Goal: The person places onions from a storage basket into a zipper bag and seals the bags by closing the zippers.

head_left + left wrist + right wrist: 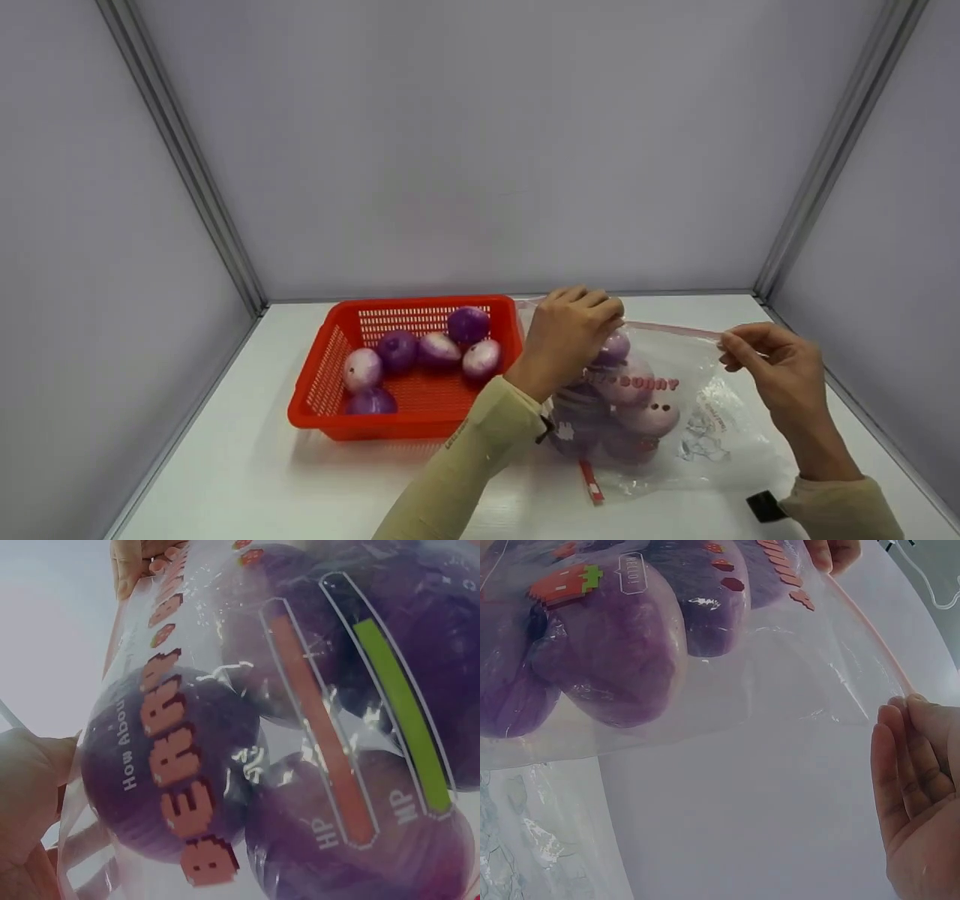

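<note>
probably, the bag [690,360] will handle limp and slick: thin film, light in itself but weighed down by the onions [646,417] bunched nearer the left hand [574,330]. its rim [870,622] looks the best hold, one grip at each end, with a palm beneath for any lift; hung from one corner, the film might stretch or tear. it sits below and between the two hands. the right hand [784,367] pinches the rim between thumb and fingertips; the left, fingers curled, seems to grip its other end. only the head view shows the basket [427,417] whole, just past the left hand's outer side, with more onions. the left wrist view alone shows printed bars [401,716]; the right wrist view alone, a cable [934,585] beyond the right hand.
</note>
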`<control>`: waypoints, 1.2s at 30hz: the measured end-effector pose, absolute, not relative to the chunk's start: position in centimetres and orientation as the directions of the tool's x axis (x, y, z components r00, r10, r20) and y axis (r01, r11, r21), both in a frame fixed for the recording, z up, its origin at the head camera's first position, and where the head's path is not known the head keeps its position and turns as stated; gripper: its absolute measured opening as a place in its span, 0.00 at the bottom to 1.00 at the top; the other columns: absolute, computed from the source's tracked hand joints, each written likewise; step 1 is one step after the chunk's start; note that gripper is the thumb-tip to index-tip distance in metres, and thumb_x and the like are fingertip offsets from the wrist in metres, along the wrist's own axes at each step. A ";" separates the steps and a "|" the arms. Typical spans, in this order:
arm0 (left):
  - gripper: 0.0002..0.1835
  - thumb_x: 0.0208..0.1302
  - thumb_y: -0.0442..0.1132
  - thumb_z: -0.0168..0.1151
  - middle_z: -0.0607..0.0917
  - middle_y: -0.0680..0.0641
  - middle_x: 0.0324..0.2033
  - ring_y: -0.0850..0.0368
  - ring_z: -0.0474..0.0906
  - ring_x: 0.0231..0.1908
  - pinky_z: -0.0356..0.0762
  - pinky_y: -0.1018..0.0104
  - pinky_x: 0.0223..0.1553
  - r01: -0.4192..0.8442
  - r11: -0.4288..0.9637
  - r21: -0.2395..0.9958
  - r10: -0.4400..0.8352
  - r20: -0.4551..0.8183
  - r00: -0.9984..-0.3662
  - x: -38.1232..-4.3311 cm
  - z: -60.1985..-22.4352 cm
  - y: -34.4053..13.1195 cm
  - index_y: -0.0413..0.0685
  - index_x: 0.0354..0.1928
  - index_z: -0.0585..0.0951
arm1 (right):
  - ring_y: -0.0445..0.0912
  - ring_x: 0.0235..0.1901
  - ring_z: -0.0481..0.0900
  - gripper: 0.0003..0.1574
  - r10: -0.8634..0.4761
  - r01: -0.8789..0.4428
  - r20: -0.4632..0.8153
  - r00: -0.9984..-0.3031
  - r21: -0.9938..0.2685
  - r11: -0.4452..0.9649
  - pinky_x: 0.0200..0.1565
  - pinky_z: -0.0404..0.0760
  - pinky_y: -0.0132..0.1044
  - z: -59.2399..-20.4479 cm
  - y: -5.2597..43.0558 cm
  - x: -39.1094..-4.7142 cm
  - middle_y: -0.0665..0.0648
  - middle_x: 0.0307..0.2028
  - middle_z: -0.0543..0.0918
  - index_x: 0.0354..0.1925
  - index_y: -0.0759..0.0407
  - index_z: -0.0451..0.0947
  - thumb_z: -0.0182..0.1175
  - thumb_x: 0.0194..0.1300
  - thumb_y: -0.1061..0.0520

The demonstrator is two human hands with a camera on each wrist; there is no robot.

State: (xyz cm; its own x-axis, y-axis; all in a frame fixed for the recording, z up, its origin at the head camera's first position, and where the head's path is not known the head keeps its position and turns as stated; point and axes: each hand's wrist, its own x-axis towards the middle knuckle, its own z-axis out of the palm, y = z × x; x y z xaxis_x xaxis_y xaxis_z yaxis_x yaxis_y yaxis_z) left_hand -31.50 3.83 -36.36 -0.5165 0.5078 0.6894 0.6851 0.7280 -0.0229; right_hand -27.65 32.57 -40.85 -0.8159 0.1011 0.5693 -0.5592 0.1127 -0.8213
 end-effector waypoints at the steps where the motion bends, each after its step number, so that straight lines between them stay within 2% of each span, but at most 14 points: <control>1: 0.08 0.76 0.49 0.60 0.90 0.59 0.42 0.59 0.84 0.44 0.82 0.64 0.58 0.684 0.729 -0.019 0.508 0.685 -0.522 -31.5 -36.4 3.7 0.62 0.45 0.88 | 0.42 0.27 0.85 0.07 0.103 -0.555 0.566 -0.818 -0.823 0.117 0.33 0.85 0.28 -40.9 32.6 -27.7 0.53 0.31 0.88 0.41 0.81 0.80 0.63 0.69 0.72; 10: 0.11 0.78 0.50 0.57 0.90 0.59 0.46 0.58 0.85 0.48 0.81 0.63 0.59 0.662 0.750 0.000 0.504 0.648 -0.571 -31.6 -36.4 2.9 0.62 0.48 0.88 | 0.41 0.26 0.86 0.07 0.101 -0.552 0.564 -0.820 -0.825 0.122 0.32 0.86 0.28 -41.0 32.7 -27.6 0.51 0.31 0.89 0.41 0.80 0.81 0.63 0.69 0.71; 14: 0.10 0.77 0.50 0.59 0.90 0.59 0.46 0.59 0.85 0.48 0.82 0.64 0.58 0.651 0.759 -0.019 0.499 0.659 -0.563 -31.7 -36.4 2.6 0.63 0.47 0.88 | 0.40 0.27 0.86 0.08 0.097 -0.555 0.569 -0.816 -0.820 0.141 0.32 0.85 0.27 -41.0 32.7 -27.6 0.51 0.31 0.89 0.42 0.81 0.80 0.63 0.69 0.72; 22: 0.10 0.76 0.51 0.59 0.90 0.59 0.45 0.58 0.85 0.47 0.82 0.62 0.57 0.662 0.749 -0.002 0.493 0.670 -0.555 -31.9 -36.5 1.7 0.61 0.46 0.88 | 0.43 0.25 0.85 0.08 0.173 -0.499 0.519 -0.837 -0.854 0.147 0.31 0.85 0.29 -40.9 32.3 -27.7 0.54 0.29 0.88 0.41 0.81 0.80 0.64 0.67 0.72; 36: 0.09 0.75 0.50 0.61 0.90 0.58 0.46 0.58 0.85 0.49 0.84 0.62 0.54 0.667 0.745 0.015 0.490 0.666 -0.562 -32.2 -36.5 0.6 0.60 0.46 0.87 | 0.43 0.25 0.85 0.09 0.168 -0.491 0.511 -0.843 -0.859 0.148 0.31 0.85 0.29 -40.9 32.4 -27.6 0.54 0.30 0.88 0.41 0.81 0.80 0.64 0.68 0.71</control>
